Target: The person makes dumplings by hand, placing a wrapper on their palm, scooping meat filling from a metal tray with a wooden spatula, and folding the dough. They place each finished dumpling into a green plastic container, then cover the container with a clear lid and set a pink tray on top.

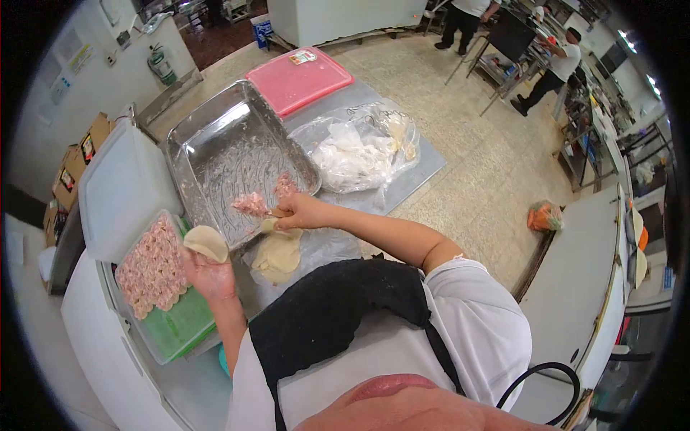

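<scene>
My left hand holds up a round, pale dough wrapper on its fingers, beside a green-bottomed plastic container with rows of filled pieces topped with pink meat. My right hand grips a small utensil with pink ground meat on its end, over the near edge of a deep metal tray. More ground meat clings inside that tray. Below my right hand, flat dough wrappers lie on plastic sheeting.
A clear plastic bag with white contents sits right of the tray. Behind it is a pink lid. A translucent lid leans at the left. Two people stand across the room. An orange-filled bag is at the right.
</scene>
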Motion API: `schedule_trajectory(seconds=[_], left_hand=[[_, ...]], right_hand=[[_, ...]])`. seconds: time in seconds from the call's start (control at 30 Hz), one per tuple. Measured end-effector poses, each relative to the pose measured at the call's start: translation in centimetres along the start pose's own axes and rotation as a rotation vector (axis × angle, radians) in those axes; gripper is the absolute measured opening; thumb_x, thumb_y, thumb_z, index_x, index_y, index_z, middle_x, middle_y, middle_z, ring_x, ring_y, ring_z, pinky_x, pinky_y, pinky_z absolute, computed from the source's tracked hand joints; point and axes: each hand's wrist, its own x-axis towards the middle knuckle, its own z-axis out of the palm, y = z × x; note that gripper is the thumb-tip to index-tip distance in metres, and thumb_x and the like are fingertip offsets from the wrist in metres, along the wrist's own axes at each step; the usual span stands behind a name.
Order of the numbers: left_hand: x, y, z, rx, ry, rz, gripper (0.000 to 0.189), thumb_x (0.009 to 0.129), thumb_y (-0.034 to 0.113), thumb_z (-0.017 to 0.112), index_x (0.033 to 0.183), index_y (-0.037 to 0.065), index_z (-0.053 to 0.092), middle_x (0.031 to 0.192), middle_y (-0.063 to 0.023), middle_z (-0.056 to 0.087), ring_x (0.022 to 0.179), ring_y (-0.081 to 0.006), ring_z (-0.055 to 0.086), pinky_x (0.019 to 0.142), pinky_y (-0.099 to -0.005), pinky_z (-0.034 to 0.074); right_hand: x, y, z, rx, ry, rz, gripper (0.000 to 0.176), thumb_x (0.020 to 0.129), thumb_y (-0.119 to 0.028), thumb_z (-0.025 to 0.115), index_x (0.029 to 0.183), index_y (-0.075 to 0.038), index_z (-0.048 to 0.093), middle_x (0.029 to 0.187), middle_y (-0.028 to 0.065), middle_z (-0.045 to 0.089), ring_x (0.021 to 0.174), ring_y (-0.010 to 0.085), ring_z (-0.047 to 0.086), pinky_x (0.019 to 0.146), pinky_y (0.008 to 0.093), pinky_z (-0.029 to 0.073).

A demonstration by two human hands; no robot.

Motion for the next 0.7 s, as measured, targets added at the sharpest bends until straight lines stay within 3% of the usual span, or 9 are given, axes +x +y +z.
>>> schedule_trajectory(seconds=[0.07,0.13,0.17,0.3,0.37,0.5,0.57,0.67,0.7], left_hand=[[0.1,-0.1,0.3,0.034,-0.079,-0.033,0.032,0.095,0.021,0.050,0.121,0.002,0.052,0.121,-0.0138,0.058,0.109,-0.0260,0.058,0.088,-0.0372,0.051],[1.1,-1.4,0.9,0.446,0.298,0.142,0.037,0.095,0.021,0.050,0.125,-0.001,0.049,0.125,-0.0153,0.056,0.113,-0.0285,0.055,0.096,-0.0413,0.047],[1.5,-1.8,1.0,0.450,0.308,0.144,0.037,0.095,0.021,0.050,0.125,-0.001,0.049,0.125,-0.0153,0.056,0.113,-0.0285,0.055,0.096,-0.0413,0.047],[2.9,-3.6,0.9,0.302,0.044,0.016,0.039,0.095,0.019,0.047,0.128,-0.003,0.045,0.130,-0.0174,0.052,0.118,-0.0283,0.052,0.103,-0.0442,0.040],[2.9,-4.9,2.6,0.170,0.095,-0.109,0.039,0.096,0.019,0.046,0.128,-0.004,0.045,0.127,-0.0179,0.053,0.118,-0.0281,0.052,0.105,-0.0442,0.038],[2.8,-5.7,6.2,-0.007,0.182,-0.091,0.050,0.097,0.033,0.042,0.131,-0.004,0.040,0.132,-0.0188,0.047,0.125,-0.0311,0.045,0.105,-0.0477,0.036],[3.1,-5.0,6.5,-0.090,0.178,-0.113,0.056,0.097,0.040,0.041,0.132,-0.003,0.038,0.136,-0.0192,0.044,0.127,-0.0324,0.041,0.105,-0.0494,0.035],[4.4,-4.2,3.7,-0.107,0.216,-0.074,0.066,0.094,0.052,0.039,0.130,-0.003,0.039,0.133,-0.0183,0.043,0.121,-0.0328,0.044,0.102,-0.0515,0.037],[4.9,-4.4,2.1,-0.081,0.232,-0.030,0.068,0.092,0.055,0.041,0.128,-0.003,0.040,0.127,-0.0177,0.046,0.115,-0.0320,0.046,0.101,-0.0518,0.037]], right_hand=[[-0.2,-0.2,-0.6,-0.075,-0.090,0.066,0.045,0.080,-0.043,0.067,0.072,-0.001,0.055,0.064,0.0121,0.052,0.062,0.0180,0.052,0.058,0.0343,0.041],[0.0,-0.2,-1.3,-0.093,-0.022,-0.015,0.045,0.080,-0.045,0.067,0.074,-0.001,0.058,0.063,0.0125,0.054,0.060,0.0191,0.053,0.058,0.0360,0.042],[0.1,-0.2,-1.6,-0.110,0.041,-0.099,0.046,0.079,-0.046,0.067,0.077,0.000,0.061,0.063,0.0129,0.057,0.059,0.0202,0.054,0.058,0.0376,0.043],[0.1,-5.3,-4.2,0.033,0.042,0.136,0.042,0.091,-0.041,0.054,0.093,-0.001,0.067,0.080,0.0151,0.066,0.071,0.0192,0.062,0.064,0.0352,0.048],[0.0,-6.9,-4.3,0.218,0.061,0.119,0.038,0.095,-0.036,0.050,0.101,-0.002,0.066,0.089,0.0153,0.067,0.076,0.0173,0.063,0.068,0.0355,0.050],[1.1,-5.9,-2.2,0.133,0.050,0.034,0.034,0.096,-0.032,0.049,0.108,-0.005,0.065,0.090,0.0152,0.066,0.076,0.0216,0.063,0.070,0.0372,0.050],[1.4,-3.6,-1.2,-0.178,0.151,-0.243,0.030,0.094,-0.030,0.050,0.103,-0.006,0.066,0.091,0.0159,0.065,0.076,0.0296,0.062,0.070,0.0404,0.051],[1.6,-3.0,-3.4,-0.540,0.017,-0.275,0.028,0.092,-0.026,0.055,0.104,-0.003,0.064,0.093,0.0170,0.065,0.081,0.0320,0.062,0.073,0.0405,0.050],[0.8,-6.0,-4.5,-0.738,-0.049,-0.149,0.024,0.090,-0.024,0.056,0.102,-0.005,0.063,0.088,0.0155,0.064,0.083,0.0324,0.063,0.072,0.0439,0.051]])
